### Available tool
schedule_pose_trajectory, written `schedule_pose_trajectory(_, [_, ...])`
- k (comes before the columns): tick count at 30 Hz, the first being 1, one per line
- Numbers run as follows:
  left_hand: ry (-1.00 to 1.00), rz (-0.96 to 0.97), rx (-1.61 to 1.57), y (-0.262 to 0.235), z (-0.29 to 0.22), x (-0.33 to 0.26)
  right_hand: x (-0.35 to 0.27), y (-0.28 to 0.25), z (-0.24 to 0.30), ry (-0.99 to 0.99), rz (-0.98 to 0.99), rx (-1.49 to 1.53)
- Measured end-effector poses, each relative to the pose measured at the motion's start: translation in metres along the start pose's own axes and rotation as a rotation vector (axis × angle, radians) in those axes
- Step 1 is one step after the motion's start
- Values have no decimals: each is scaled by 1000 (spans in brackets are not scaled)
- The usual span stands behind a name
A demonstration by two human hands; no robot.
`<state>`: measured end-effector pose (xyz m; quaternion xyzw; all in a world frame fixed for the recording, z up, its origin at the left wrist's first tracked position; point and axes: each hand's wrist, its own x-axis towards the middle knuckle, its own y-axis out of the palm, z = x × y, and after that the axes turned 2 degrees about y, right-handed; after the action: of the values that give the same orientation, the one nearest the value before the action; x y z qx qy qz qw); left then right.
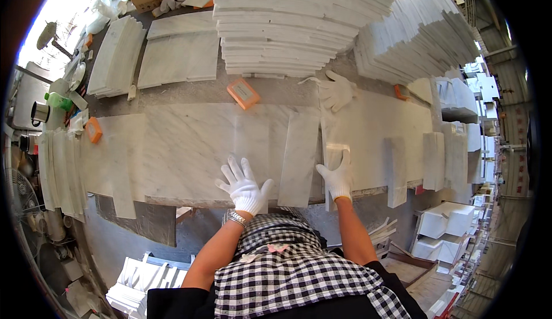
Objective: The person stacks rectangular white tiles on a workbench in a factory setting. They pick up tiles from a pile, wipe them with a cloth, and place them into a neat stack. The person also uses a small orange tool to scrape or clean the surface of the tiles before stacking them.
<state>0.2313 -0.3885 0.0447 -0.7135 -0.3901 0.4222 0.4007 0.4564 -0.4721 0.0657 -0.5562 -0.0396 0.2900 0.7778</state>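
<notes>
My left hand [244, 188], in a white knit glove, lies with its fingers spread over a pale marble strip [252, 138] near the front edge of the bench. In a matching glove, my right hand [338, 180] grips a narrow marble strip [333, 158], thumb on its left edge and fingers along its right. Between my hands, a wider grey-veined strip [299, 155] lies slightly slanted. Beneath these pieces stretches a large marble slab [190, 158]. An empty white glove [336, 91] rests beyond my right hand.
Tall stacks of marble pieces [282, 31] stand at the back. Orange blocks [244, 93] sit on the bench, another [94, 130] at the left. Marble strips [395, 169] overhang the front edge on the right. A green bottle [58, 102] and metal mug [39, 112] stand far left.
</notes>
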Motion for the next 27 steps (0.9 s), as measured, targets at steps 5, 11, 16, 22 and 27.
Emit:
schedule_pose_trajectory(5, [-22,26,30,-5,-10,-3,7,-7,-19,84,36,3])
schedule_pose_trajectory(11, [-48,43,88,-2,-28,-7,35,-38,-65,27,-73,-5])
schedule_pose_trajectory(16, [-59,72,131,-1,-37,-11,66,-64,-103,-25,-128,-292])
schedule_pose_trajectory(22, [-29,-2,130,-2,-40,-15,61,-41,-107,-197,-199,-305])
schedule_pose_trajectory(27, [-48,16,77,-5,-35,-18,42,-24,-84,-95,-61,-172])
